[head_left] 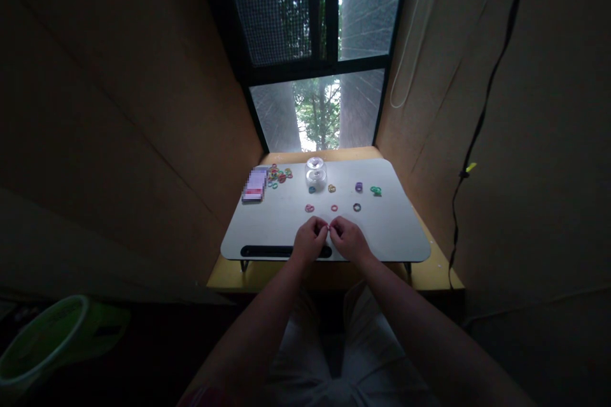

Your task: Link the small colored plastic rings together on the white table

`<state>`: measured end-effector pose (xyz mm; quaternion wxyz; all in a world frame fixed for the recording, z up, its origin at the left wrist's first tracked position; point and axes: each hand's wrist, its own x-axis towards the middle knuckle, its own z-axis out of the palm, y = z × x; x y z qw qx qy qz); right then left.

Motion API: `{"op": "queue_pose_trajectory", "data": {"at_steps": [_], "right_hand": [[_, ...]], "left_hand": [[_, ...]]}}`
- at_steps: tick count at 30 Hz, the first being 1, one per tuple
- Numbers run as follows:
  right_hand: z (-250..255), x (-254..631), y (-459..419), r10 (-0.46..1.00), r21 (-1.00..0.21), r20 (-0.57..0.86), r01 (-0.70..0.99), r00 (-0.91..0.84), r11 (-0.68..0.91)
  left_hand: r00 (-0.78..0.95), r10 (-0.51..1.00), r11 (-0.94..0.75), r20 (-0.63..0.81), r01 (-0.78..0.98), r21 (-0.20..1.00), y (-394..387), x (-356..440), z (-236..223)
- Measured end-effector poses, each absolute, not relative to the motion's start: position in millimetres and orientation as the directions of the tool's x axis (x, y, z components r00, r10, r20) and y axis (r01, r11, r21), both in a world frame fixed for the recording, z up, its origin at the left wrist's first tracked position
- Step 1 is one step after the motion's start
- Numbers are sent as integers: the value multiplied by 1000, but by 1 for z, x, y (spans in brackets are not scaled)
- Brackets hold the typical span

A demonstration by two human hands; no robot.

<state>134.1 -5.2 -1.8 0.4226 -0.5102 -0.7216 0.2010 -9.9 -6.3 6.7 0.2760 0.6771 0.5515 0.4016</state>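
Note:
My left hand and my right hand meet above the near part of a white lap table. Both have their fingers pinched together, tip to tip. A tiny pale spot shows between the fingertips, too small to name. Just beyond them lie small coloured rings like hair ties: pink ones, a red one and a dark one. Behind these sit blue, yellow-brown, purple and green rings. A mixed pile of rings lies at the back left.
A clear round container stands at the back of the table. Left of the pile is a phone. A black slot runs along the near edge. A window is ahead, a green basket low at left, a dark cord at right.

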Motion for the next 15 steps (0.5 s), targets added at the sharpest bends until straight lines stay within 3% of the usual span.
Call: {"op": "queue_pose_trajectory", "data": {"at_steps": [15], "right_hand": [[-2,134,-5,906,-718,404,569,-126,400]], "left_hand": [[59,964,-251,259,524,814,-5,-10,4]]}}
